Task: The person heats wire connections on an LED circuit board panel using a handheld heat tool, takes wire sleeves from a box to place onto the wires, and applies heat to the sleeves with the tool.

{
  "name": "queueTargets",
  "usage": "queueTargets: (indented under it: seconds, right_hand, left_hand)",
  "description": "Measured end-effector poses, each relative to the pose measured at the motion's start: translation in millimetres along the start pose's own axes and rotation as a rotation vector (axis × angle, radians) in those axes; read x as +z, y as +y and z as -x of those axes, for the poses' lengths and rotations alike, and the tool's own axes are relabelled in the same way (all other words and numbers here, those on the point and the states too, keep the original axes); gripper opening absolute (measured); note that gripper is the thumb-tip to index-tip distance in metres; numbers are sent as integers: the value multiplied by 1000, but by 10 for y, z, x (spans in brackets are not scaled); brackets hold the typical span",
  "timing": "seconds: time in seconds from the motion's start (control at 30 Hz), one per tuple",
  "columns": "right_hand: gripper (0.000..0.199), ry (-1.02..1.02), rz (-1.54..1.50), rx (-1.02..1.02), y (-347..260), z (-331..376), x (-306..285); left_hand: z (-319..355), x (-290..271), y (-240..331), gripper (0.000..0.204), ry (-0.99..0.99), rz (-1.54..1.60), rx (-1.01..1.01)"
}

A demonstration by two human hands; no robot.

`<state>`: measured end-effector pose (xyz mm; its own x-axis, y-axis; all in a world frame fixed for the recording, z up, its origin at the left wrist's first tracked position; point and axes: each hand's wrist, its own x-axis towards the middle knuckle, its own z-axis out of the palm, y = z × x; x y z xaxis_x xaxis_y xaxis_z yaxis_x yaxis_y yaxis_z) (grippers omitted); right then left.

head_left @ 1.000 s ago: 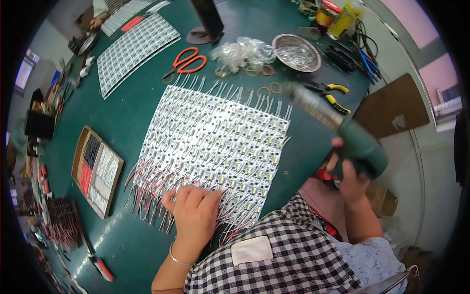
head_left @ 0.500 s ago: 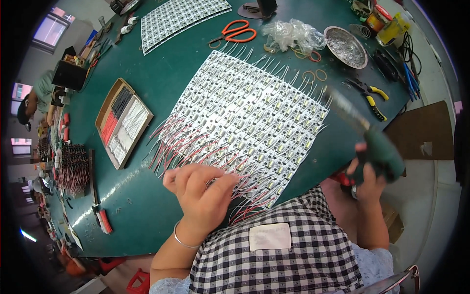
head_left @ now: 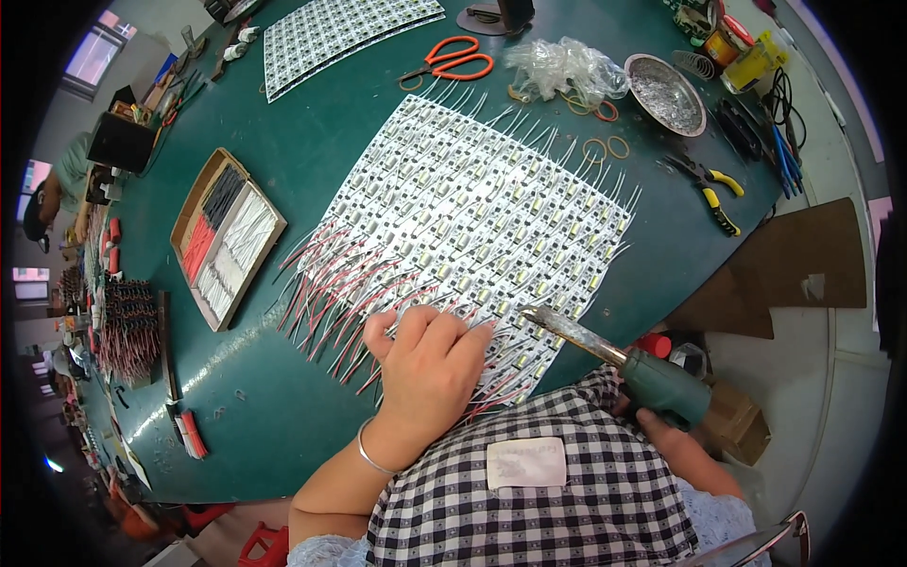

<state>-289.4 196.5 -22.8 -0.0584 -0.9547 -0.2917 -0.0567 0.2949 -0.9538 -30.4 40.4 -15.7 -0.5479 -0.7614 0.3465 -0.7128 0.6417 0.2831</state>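
Observation:
A sheet of white LED circuit boards [head_left: 472, 208] lies at a slant on the green table. Thin white wires stick out along its far edge, and red and white wires [head_left: 331, 283] fringe the near left side. Over that near edge my left hand [head_left: 430, 369] is closed, fingertips pinched low on the boards; what they pinch is hidden. My right hand [head_left: 658, 430] grips a green soldering gun [head_left: 666, 387], whose handle covers most of the fingers. Its metal barrel points left, with the tip above the sheet's near right part, close to my left fingertips.
A cardboard tray [head_left: 267, 248] of black, red and white wires is left of the sheet. Beyond it lie orange-handled scissors [head_left: 449, 61], crumpled plastic bags [head_left: 567, 71], a metal dish [head_left: 666, 94] and more boards [head_left: 345, 38]. Yellow-handled pliers [head_left: 713, 194] sit right. Another person [head_left: 61, 184] is far left.
My right hand has brought the soldering gun down and left, from right of the sheet to over its near right part. My left hand has shifted slightly right along the near edge.

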Motion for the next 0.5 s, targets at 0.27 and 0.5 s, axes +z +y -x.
queueTargets:
  seconds: [0.27, 0.5]
  right_hand:
    - [22, 40, 387, -386, -225, -255, 39]
    - [23, -51, 390, -363, -349, -299, 65]
  left_hand:
    - [-64, 4, -33, 21, -53, 87, 2]
    - [-84, -36, -51, 22, -82, 60, 18]
